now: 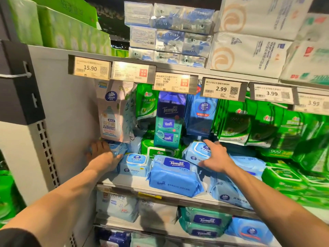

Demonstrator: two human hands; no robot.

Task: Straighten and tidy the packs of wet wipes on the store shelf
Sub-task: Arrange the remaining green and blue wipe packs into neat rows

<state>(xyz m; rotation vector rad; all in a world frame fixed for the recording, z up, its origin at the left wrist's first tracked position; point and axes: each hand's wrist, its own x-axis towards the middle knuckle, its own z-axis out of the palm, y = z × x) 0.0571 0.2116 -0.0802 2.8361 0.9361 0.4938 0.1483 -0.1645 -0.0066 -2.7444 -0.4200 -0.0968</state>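
Note:
Packs of wet wipes crowd the middle shelf (pixel 124 181). A blue Tempo pack (pixel 175 175) lies tilted at the front. Left of it stands a light blue Vinda pack (pixel 136 164). My left hand (pixel 102 156) grips another light blue pack (pixel 118 148) at the far left, under a hanging pink Vinda bag (pixel 114 113). My right hand (pixel 216 155) rests with spread fingers on a light blue lidded pack (pixel 196 151) behind the Tempo pack; whether it grips that pack is unclear. Green packs (pixel 158 152) sit behind.
Hanging packs fill the back: green ones (pixel 249 122), blue Vinda sachets (pixel 201 114), Tempo packs (pixel 168 120). Price tags (pixel 222 90) line the shelf edge above. A grey upright panel (pixel 67 113) closes the left side. Lower shelves hold more wipes (pixel 204 221).

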